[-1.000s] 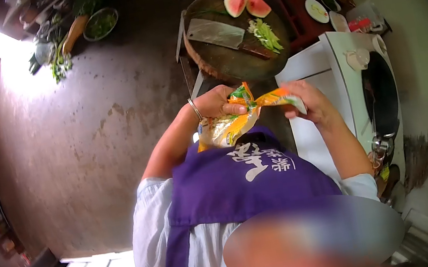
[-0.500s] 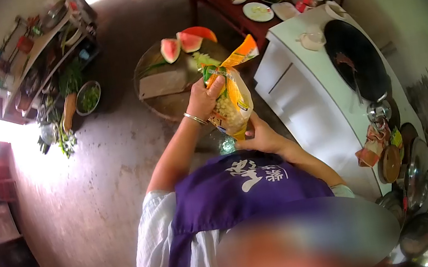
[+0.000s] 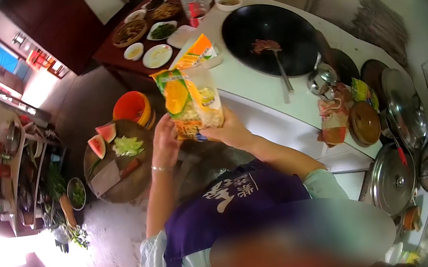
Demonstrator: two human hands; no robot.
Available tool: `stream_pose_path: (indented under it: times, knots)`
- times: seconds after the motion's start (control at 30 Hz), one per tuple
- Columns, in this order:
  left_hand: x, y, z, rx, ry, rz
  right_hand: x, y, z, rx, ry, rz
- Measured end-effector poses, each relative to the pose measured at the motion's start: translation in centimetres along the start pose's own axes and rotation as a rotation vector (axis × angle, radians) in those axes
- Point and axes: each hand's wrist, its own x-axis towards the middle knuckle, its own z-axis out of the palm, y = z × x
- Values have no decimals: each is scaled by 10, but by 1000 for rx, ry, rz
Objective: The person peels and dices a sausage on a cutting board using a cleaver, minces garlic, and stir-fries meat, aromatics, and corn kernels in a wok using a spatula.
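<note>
A yellow and white plastic bag of pale kernels is held upright in front of the purple apron, its top end twisted to one side. My left hand is closed at the bag's lower left side. The fingers of my right hand grip the lower right corner. Beyond and left of the hands stands a round chopping board with a cleaver, chopped green vegetable and watermelon pieces.
A black wok with meat and a spatula sits in the white counter at the right. Dishes stand on a dark red table. An orange bucket is behind the board; pot lids line the right side.
The view has swung right towards the wok. My right hand has left the bag's twisted top and now holds its lower part; the bag has gone from lying sideways to upright.
</note>
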Motion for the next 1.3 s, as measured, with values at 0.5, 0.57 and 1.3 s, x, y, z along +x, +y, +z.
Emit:
stream_pose_path:
  times: [0.5, 0.57, 1.3]
  knots:
    - [90, -76, -1, -723, 30, -282, 23, -80, -217, -1715, -66, 163]
    - [113, -88, -32, -760, -34, -332, 17, -92, -247, -1842, -169, 497]
    - [266, -63, -127, -762, 146, -61, 91, -126, -354, -446, 1137, 216]
